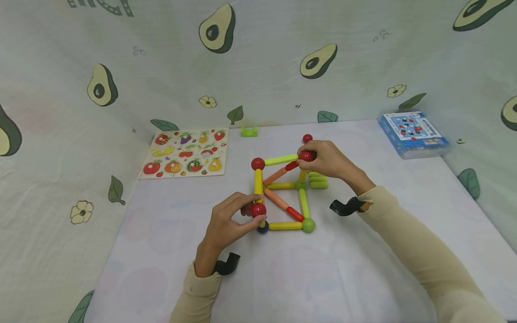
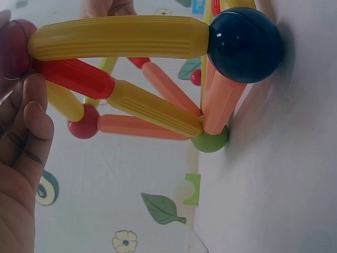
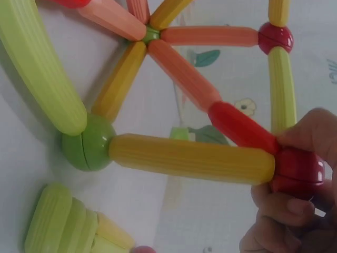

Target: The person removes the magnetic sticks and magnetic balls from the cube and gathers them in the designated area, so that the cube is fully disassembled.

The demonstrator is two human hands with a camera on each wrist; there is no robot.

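A frame of coloured magnetic sticks and balls stands mid-table. My left hand point(image 1: 226, 220) pinches a red ball point(image 1: 258, 209) at its near upper corner. From that ball a yellow stick point(image 2: 121, 37) runs down to a dark blue ball point(image 2: 245, 45). The right hand point(image 1: 331, 159) grips another red ball point(image 3: 300, 171) at the far right upper corner. A yellow stick point(image 3: 195, 158) joins it to a green ball point(image 3: 89, 142) on the table. Between this ball and a third red ball point(image 1: 258, 163) spans a lime stick point(image 1: 281, 159). Orange-and-red diagonals point(image 1: 276, 199) brace the frame.
Several loose lime sticks point(image 1: 319, 181) lie right of the frame, and a loose red ball point(image 1: 307, 138) sits behind the right hand. A fruit puzzle board point(image 1: 183, 153) lies back left, a green piece point(image 1: 249, 131) at the back edge, a blue box point(image 1: 414, 132) back right.
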